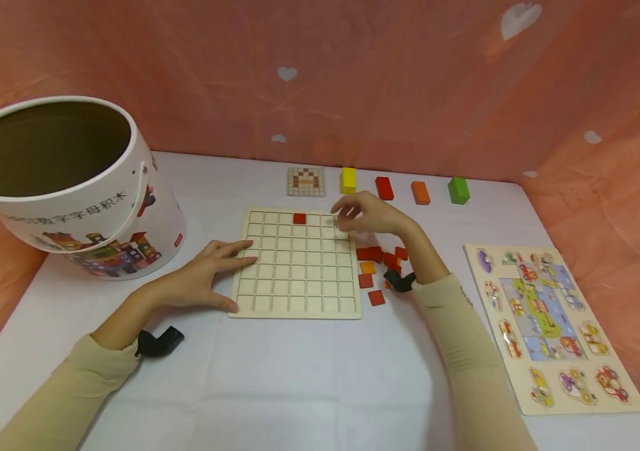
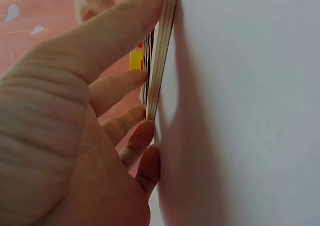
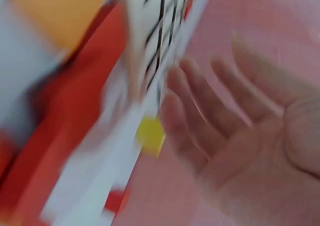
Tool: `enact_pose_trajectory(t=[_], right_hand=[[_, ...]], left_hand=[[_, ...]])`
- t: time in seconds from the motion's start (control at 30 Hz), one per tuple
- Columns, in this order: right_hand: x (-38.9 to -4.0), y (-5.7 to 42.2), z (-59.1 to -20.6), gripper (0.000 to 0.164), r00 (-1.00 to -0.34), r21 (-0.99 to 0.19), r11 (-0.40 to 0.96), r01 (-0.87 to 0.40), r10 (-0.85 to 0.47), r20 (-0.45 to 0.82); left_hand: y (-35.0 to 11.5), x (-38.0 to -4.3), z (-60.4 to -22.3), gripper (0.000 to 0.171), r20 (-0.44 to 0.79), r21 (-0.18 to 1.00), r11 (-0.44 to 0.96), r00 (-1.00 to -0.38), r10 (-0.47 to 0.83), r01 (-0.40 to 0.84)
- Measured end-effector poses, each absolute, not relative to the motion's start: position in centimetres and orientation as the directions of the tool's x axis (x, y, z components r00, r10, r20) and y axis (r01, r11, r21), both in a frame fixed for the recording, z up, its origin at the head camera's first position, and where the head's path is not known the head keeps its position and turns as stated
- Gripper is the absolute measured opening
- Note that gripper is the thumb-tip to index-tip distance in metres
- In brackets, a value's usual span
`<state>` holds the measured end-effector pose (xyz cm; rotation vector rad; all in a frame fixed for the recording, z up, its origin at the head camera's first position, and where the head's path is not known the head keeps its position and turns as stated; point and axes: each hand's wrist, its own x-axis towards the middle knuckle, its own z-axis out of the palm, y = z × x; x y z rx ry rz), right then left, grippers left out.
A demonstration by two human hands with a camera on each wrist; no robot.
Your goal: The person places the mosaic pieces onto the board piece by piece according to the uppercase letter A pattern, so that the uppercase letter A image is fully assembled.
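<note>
A pale wooden grid board (image 1: pixel 298 270) lies on the table, with one red square tile (image 1: pixel 299 218) in its top row. My left hand (image 1: pixel 201 275) touches the board's left side, the thumb by the lower corner and two fingertips over the edge; the left wrist view shows the fingers (image 2: pixel 120 90) spread along the wooden side. Over the upper right of the board hovers my right hand (image 1: pixel 373 214), its fingers loosely bent. Nothing shows in that palm (image 3: pixel 250 161) in the right wrist view. Loose red tiles (image 1: pixel 366 280) and orange tiles (image 1: pixel 367 267) lie beside the board, partly under the right wrist.
Behind the board lie a small pattern card (image 1: pixel 305 181) and yellow (image 1: pixel 348 180), red (image 1: pixel 384 188), orange (image 1: pixel 420 193) and green (image 1: pixel 459 190) blocks. A large white bucket (image 1: pixel 156 207) stands at left. At right lies a wooden picture puzzle (image 1: pixel 545 307).
</note>
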<state>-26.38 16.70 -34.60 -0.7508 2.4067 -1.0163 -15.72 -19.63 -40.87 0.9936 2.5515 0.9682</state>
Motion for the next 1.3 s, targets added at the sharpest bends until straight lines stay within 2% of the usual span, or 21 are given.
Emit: enact_pose_trajectory(t=[0.2,0.47,0.83,1.07,1.3], right_hand=[[-24.5,21.6,-35.6,0.041,-0.713,-0.769,0.576,-0.278,-0.66,-0.236],[-23.2,23.1,-37.1,0.037,-0.766,-0.766,0.593,-0.247,-0.604,-0.22],[-22.8,23.1,-37.1,0.028,-0.786,-0.748,0.597,-0.29,-0.594,-0.17],[-23.6,21.7,-36.3,0.019,-0.846,-0.75,0.613,-0.248,-0.514,-0.14],[-26.1,16.5,-35.5,0.018,-0.8,-0.807,0.515,-0.287,-0.592,-0.094]], left_hand=[[-20.0,-15.5,-40.7,0.093,-0.004,0.662,0.569,-0.756,0.655,0.489],[-19.9,-15.5,-40.5,0.092,0.017,0.653,0.559,-0.748,0.664,0.511],[-19.7,-15.7,-40.7,0.093,0.003,0.665,0.559,-0.751,0.661,0.495],[-19.7,-15.8,-40.9,0.093,0.009,0.658,0.558,-0.746,0.666,0.506],[-19.6,-15.8,-41.0,0.092,0.002,0.662,0.558,-0.745,0.667,0.501]])
